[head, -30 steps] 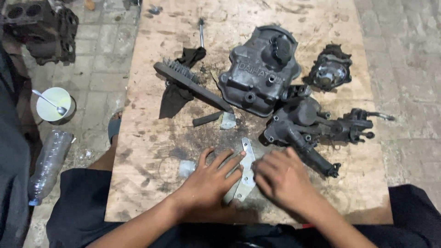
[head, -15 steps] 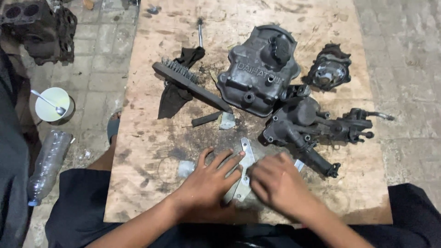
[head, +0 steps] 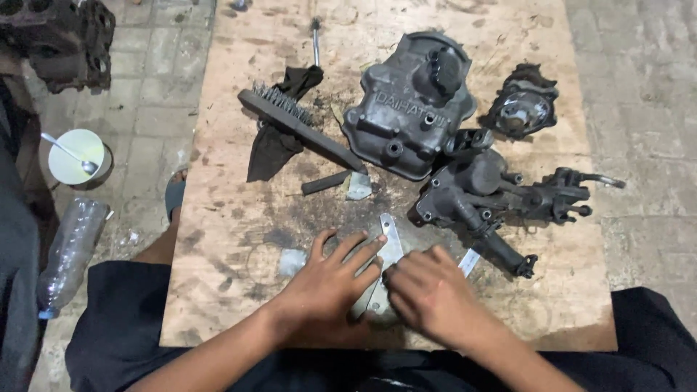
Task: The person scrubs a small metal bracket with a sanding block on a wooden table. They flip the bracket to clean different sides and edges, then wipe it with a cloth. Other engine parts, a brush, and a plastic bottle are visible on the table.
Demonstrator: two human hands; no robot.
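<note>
Right below the big valve cover [head: 410, 109], near the edge of the wooden board [head: 218, 290] closest to the person, a flat grey metal bracket [head: 388, 243] lies on the greasy wood. The left hand [head: 330, 283] is spread flat with fingers wide open, pressing down on the bracket's left side, not gripping anything. The right hand [head: 432, 290] is curled over the bracket's lower end; fingers are bent in, but I honestly can't tell if it's pinching something small or just rubbing at the metal.

What could go sideways, as I see it: that board is oily, so the bracket could skate out from under the flat palm if the right hand pushes hard. Just right of the bracket, below and right of the valve cover, sits a pump-like casting [head: 494, 192] with a long arm ending close to the right knuckles, so a slip could bang them into it. There's also a small shiny scrap [head: 358, 186] between the valve cover and the bracket, and the wire brush [head: 298, 127] left of the cover; either could get swept off the board.
</note>
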